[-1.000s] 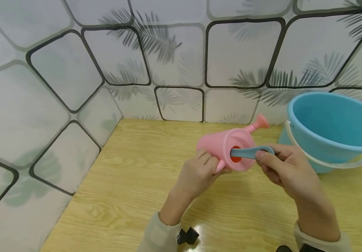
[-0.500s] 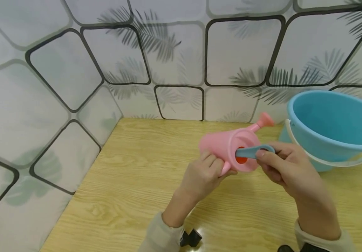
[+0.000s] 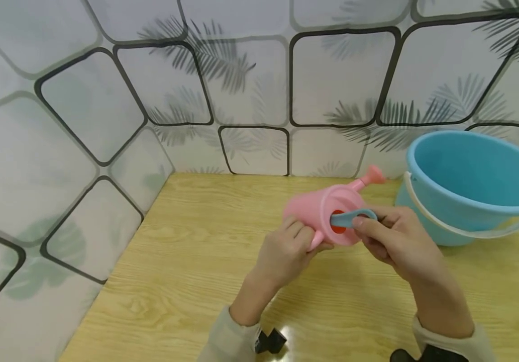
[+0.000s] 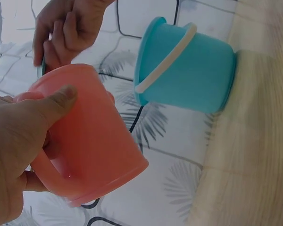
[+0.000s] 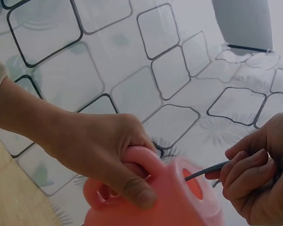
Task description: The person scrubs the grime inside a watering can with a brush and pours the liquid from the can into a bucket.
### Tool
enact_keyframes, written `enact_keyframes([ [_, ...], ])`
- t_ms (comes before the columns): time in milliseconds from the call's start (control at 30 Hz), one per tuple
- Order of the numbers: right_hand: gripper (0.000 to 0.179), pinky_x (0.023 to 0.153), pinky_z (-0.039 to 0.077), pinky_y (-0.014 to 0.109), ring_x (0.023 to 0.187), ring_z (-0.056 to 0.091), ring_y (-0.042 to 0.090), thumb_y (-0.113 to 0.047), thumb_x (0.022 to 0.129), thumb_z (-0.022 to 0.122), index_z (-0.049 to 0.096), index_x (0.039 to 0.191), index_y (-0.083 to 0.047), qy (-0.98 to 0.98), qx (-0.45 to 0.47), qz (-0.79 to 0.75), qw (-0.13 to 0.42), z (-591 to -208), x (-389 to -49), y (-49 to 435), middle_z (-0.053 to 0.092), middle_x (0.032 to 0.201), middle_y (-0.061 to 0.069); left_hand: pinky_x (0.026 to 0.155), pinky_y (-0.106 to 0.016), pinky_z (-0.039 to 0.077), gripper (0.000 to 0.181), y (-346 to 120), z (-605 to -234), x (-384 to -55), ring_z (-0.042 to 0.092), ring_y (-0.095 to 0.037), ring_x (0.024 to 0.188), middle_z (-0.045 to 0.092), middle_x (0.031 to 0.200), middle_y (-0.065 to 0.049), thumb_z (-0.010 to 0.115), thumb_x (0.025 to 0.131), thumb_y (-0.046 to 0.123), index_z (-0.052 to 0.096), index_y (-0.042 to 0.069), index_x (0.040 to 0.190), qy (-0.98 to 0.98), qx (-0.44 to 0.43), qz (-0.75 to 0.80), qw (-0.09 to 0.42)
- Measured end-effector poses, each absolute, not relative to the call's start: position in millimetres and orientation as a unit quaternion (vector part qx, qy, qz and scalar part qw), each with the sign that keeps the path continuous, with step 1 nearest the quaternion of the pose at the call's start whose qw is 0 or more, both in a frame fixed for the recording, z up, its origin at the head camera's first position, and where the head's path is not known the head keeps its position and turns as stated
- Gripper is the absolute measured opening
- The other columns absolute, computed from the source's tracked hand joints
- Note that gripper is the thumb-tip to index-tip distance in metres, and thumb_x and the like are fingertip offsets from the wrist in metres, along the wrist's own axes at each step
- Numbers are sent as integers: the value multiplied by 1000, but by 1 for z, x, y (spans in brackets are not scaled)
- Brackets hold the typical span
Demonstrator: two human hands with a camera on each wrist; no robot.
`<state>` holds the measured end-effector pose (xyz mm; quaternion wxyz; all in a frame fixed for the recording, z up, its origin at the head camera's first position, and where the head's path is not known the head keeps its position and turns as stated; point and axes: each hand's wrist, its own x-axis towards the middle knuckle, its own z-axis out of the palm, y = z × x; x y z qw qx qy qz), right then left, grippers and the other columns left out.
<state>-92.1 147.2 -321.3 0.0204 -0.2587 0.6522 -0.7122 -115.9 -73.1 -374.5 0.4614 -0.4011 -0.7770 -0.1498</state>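
A pink toy watering can (image 3: 306,205) is tipped on its side above the table, its open top facing right. My left hand (image 3: 284,251) grips it by the handle, the thumb lying along its wall in the left wrist view. Between thumb and fingers, my right hand (image 3: 399,244) pinches a blue-grey tool with a looped handle (image 3: 347,218). The tool's far end goes through the can's round opening and is hidden, so its kind cannot be told. Something red-orange (image 3: 338,230) shows inside that opening. The spout with its rose (image 3: 372,175) points up and right.
A light blue bucket (image 3: 462,226) with a white handle (image 3: 472,234) stands on the wooden table (image 3: 187,241), just right of my right hand. A patterned wall (image 3: 250,100) rises behind the table and along its left side.
The watering can shifts slightly right, then back left. My right hand has moved left, and the tool sits deeper in the can, with less of it showing.
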Motion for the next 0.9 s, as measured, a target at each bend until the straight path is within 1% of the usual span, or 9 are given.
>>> enact_keyframes([
  [167, 34, 35, 14, 28, 42, 21, 19, 12, 100, 40, 52, 73, -5, 636, -276, -720, 16, -318, -89, 154, 30, 54, 5, 53, -15, 39, 50, -80, -373, -119, 44, -11, 60, 45, 62, 3, 89, 70, 38, 47, 11, 69, -778, -401, -151, 460],
  [300, 29, 33, 13, 28, 41, 18, 20, 7, 101, 46, 54, 74, -1, 660, -264, -702, 24, -321, -93, 143, 29, 51, 6, 53, -14, 38, 48, -78, -373, -119, 43, -11, 60, 45, 62, 3, 88, 71, 38, 47, 11, 69, -775, -408, -146, 459],
  [367, 28, 33, 13, 30, 40, 18, 20, 1, 101, 52, 55, 74, -2, 702, -236, -672, 8, -321, -92, 138, 28, 50, 6, 53, -14, 38, 48, -77, -374, -119, 43, -11, 60, 46, 62, 3, 88, 72, 38, 47, 11, 69, -776, -409, -146, 457],
  [433, 27, 34, 15, 30, 40, 20, 18, -3, 100, 56, 56, 73, -5, 747, -215, -628, -29, -320, -90, 135, 29, 50, 3, 53, -13, 38, 48, -77, -374, -119, 44, -11, 61, 45, 63, 3, 87, 71, 38, 47, 11, 69, -778, -408, -152, 454],
  [533, 19, 38, 24, 28, 43, 27, 10, -1, 95, 63, 63, 78, -9, 810, -214, -533, -120, -319, -84, 132, 33, 54, -3, 53, -12, 40, 48, -77, -375, -119, 45, -11, 62, 45, 63, 3, 86, 72, 39, 47, 12, 69, -777, -410, -157, 451],
  [600, 14, 45, 32, 23, 50, 35, 7, 5, 90, 67, 69, 87, -9, 832, -242, -464, -186, -319, -82, 129, 45, 61, -5, 53, -13, 40, 47, -78, -376, -120, 46, -11, 62, 45, 63, 3, 86, 73, 39, 47, 12, 68, -775, -413, -156, 452],
  [700, 23, 54, 39, 18, 59, 43, 6, 12, 81, 72, 73, 97, -4, 847, -277, -368, -266, -322, -81, 123, 58, 75, -1, 52, -13, 39, 47, -81, -375, -121, 45, -12, 62, 45, 63, 2, 86, 73, 39, 47, 11, 68, -776, -414, -144, 454],
  [767, 26, 54, 42, 20, 61, 46, 9, 13, 78, 74, 73, 99, -2, 855, -288, -303, -305, -324, -81, 119, 61, 81, 4, 52, -13, 39, 47, -83, -375, -122, 44, -12, 63, 45, 64, 2, 86, 72, 38, 47, 11, 68, -777, -415, -139, 453],
  [900, 31, 43, 40, 26, 53, 40, 13, 16, 73, 73, 68, 97, -3, 870, -296, -207, -337, -327, -79, 117, 52, 76, 8, 52, -12, 37, 46, -86, -376, -122, 44, -11, 63, 45, 64, 2, 85, 74, 38, 47, 12, 67, -774, -424, -137, 450],
])
